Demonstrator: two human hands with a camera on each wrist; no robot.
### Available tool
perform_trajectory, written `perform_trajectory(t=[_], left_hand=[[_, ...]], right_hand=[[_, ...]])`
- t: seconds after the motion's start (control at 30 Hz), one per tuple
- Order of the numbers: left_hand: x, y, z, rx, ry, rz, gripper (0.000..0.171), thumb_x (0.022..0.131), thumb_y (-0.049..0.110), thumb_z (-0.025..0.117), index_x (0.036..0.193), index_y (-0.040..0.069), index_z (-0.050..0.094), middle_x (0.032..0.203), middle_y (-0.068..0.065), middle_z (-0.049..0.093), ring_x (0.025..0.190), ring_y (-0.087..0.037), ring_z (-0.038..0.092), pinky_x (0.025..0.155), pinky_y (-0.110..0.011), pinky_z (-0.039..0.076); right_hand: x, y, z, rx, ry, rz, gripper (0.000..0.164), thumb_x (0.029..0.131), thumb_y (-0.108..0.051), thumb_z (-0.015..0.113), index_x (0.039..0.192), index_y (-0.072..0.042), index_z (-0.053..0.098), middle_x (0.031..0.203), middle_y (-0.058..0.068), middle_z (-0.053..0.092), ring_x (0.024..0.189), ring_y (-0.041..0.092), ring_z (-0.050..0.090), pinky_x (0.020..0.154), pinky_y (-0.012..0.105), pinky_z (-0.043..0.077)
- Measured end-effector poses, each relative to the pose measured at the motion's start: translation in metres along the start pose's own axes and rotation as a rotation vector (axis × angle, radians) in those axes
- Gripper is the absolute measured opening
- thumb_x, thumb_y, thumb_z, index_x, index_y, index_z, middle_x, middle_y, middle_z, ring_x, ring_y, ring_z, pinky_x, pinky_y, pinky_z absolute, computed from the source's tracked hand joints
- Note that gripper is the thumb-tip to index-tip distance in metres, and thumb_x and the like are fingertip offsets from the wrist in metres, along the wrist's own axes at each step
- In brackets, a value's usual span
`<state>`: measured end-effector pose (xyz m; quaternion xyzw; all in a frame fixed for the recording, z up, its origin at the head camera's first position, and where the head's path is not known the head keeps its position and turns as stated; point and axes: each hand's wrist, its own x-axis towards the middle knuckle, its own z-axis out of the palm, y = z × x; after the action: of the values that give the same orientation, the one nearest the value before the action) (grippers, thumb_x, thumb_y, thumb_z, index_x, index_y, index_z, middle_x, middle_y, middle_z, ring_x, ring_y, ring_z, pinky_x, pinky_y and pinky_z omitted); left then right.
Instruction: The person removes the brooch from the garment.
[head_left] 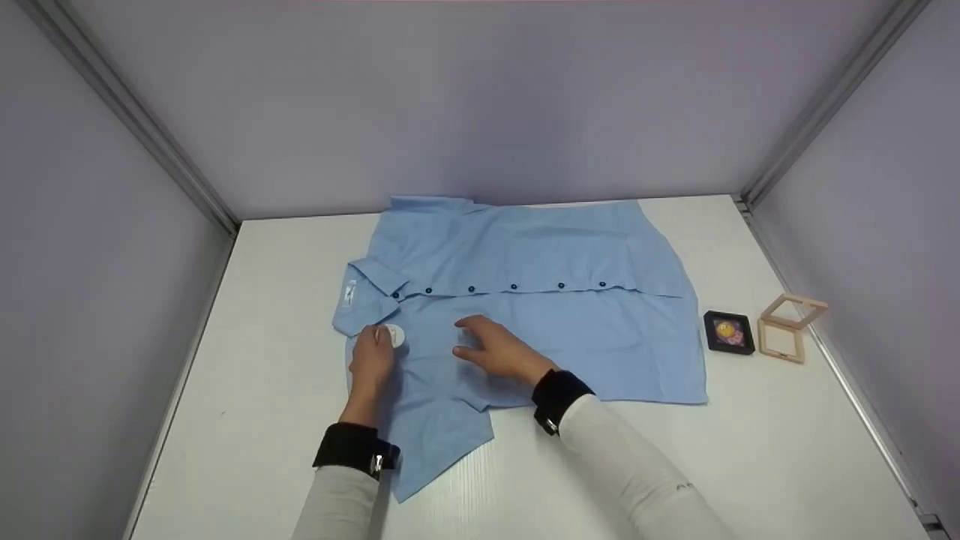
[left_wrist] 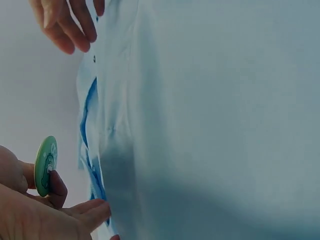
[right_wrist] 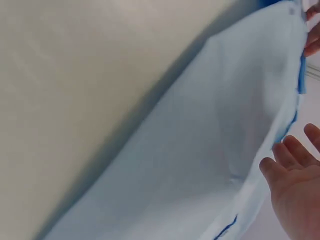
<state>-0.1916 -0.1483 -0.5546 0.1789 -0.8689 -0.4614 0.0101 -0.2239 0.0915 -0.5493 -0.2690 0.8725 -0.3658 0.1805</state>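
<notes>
A light blue short-sleeved shirt lies flat, its collar to the left and a row of dark buttons across the middle. Just below the collar, my left hand pinches a small round badge between thumb and fingers. The left wrist view shows the badge tilted on edge, with green and white on its face. My right hand hovers over the shirt front, thumb and fingers apart and nothing between them. In the right wrist view the right hand's fingers are spread.
Right of the shirt hem lies a small black frame with a colourful round picture inside. Beside it a hinged beige frame stands open. Grey panels border the white table at the back and sides.
</notes>
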Motion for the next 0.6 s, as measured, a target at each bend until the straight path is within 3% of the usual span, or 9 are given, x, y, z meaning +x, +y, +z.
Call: perform_trajectory(t=[0.17,0.3,0.6], left_hand=[[-0.014,0.012,0.002,-0.082,0.007,0.097,0.026,0.104,0.018,0.037,0.088,0.001,0.048,0.084,-0.013,0.05,0.081,-0.031,0.051,0.076,-0.047,0.041],[-0.027,0.035,0.005,-0.179,-0.036,0.215,0.025,0.104,0.012,0.041,0.086,-0.001,0.052,0.078,-0.008,0.046,0.072,-0.023,0.045,0.069,-0.037,0.039],[-0.064,0.087,0.008,-0.239,-0.157,0.291,0.025,0.104,0.018,0.047,0.103,-0.002,0.06,0.096,-0.012,0.06,0.088,-0.025,0.056,0.077,-0.039,0.046]], right_hand=[[-0.019,-0.006,-0.008,0.121,0.031,-0.058,0.056,0.099,-0.034,0.059,0.144,-0.004,0.044,0.143,0.011,0.048,0.128,0.024,0.05,0.106,0.04,0.039],[-0.032,-0.013,-0.014,0.209,0.056,-0.124,0.052,0.099,-0.026,0.06,0.142,-0.001,0.045,0.139,0.019,0.05,0.12,0.027,0.057,0.102,0.042,0.043],[-0.058,-0.041,-0.031,0.471,0.092,-0.145,0.055,0.098,-0.011,0.061,0.146,0.002,0.038,0.128,0.023,0.054,0.112,0.032,0.062,0.09,0.037,0.052]])
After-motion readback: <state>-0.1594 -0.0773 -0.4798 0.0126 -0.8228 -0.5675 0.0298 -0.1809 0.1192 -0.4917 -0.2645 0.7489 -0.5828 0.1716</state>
